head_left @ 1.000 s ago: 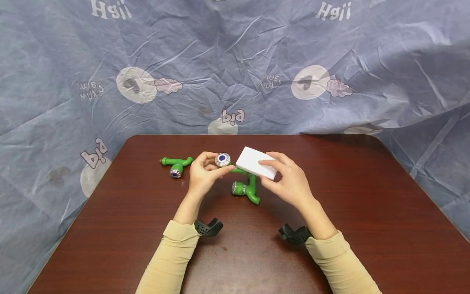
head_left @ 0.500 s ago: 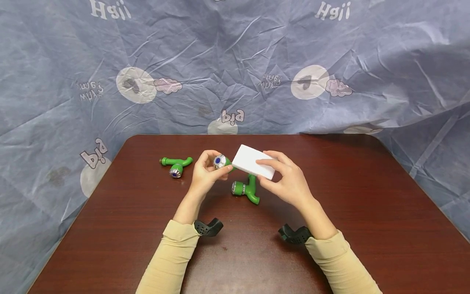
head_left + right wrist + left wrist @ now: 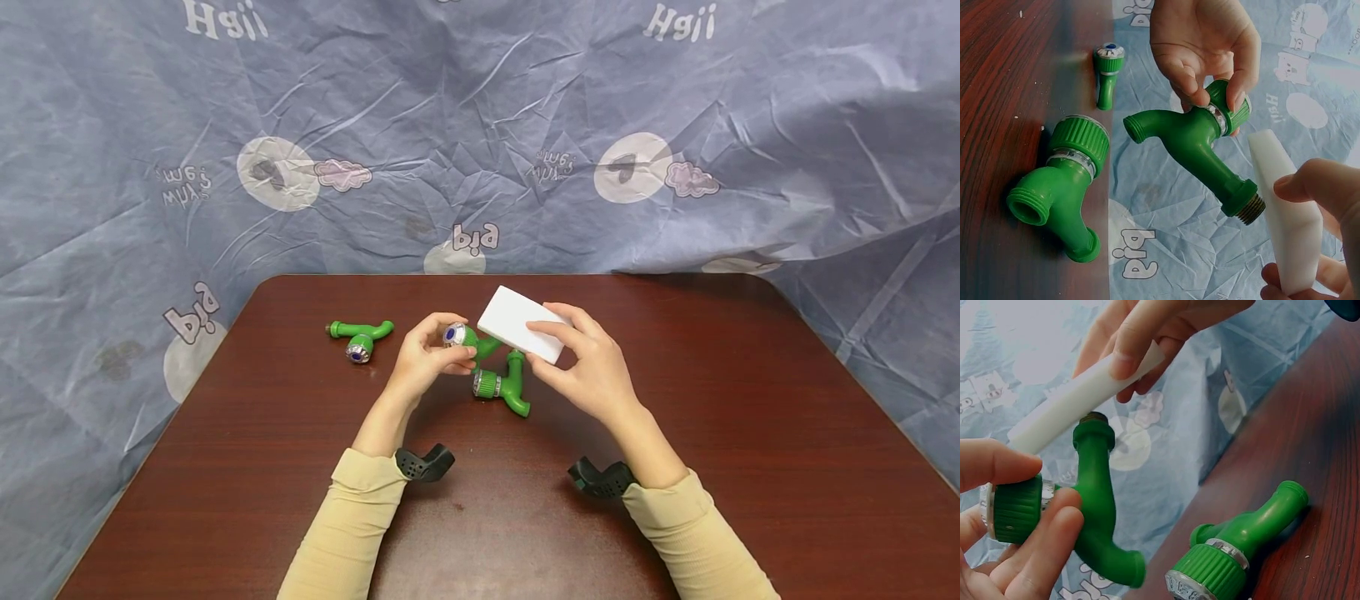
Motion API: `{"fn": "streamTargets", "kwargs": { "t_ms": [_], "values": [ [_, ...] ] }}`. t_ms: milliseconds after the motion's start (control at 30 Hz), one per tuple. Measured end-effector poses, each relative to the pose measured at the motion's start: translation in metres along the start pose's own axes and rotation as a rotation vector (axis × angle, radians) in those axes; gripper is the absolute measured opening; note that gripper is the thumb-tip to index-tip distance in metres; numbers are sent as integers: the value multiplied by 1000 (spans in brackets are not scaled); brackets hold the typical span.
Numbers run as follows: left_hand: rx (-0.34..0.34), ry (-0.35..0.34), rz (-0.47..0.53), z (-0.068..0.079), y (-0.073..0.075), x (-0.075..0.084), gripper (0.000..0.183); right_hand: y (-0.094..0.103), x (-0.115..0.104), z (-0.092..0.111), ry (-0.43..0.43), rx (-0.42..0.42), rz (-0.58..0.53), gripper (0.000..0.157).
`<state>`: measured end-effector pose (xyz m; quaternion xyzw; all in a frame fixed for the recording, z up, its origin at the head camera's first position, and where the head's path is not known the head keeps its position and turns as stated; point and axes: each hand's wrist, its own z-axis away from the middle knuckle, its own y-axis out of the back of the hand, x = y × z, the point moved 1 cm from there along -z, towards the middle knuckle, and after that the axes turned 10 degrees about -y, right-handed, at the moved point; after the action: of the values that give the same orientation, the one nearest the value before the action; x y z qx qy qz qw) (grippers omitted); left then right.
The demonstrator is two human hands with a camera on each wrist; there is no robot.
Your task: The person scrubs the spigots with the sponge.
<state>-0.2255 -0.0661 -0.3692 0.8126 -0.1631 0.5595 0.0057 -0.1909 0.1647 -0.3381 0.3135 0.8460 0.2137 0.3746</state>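
Observation:
My left hand [image 3: 423,358] grips a green faucet [image 3: 1194,140] by its ribbed knob, which has a silver cap with a blue centre. The faucet is held up off the table, its threaded brass end pointing toward the white block. Between the thumb and fingers of my right hand [image 3: 588,358] is a white sponge-like block [image 3: 521,323], tilted. In the right wrist view the block's face is right at the threaded end [image 3: 1251,209]. A second green faucet [image 3: 512,387] lies on the table below both hands, and a third green faucet [image 3: 360,337] lies to the left.
The brown wooden table [image 3: 480,533] reaches back to a blue-grey printed cloth [image 3: 480,150] hanging behind it. Black wrist straps [image 3: 426,463] sit on both forearms.
The held faucet has turned in my left hand, so its knob faces more to the left and its green body shows. The white block shifted slightly left, then back right and a little up.

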Motion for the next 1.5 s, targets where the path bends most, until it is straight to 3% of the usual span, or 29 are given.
{"fn": "streamTargets", "kwargs": {
  "t_ms": [267,533,767,867,1033,1167,1500],
  "values": [
    [30,12,-75,0,-1,-1,30,1,-1,-1,26,5,-33,34],
    [77,13,-39,-2,-3,-1,24,2,1,0,-25,28,-16,36],
    [77,30,-26,-3,-1,-1,24,1,0,0,28,-63,-42,34],
    [54,45,-26,-3,2,-2,30,0,-1,1,43,-94,-44,34],
    [-28,66,13,-2,4,-1,39,1,-2,1,10,-71,-25,33],
    [-80,87,77,0,5,-1,31,2,-2,0,-14,-68,-25,34],
    [-148,112,120,1,3,-2,37,1,-6,0,46,-115,-37,33]
  ]
}}
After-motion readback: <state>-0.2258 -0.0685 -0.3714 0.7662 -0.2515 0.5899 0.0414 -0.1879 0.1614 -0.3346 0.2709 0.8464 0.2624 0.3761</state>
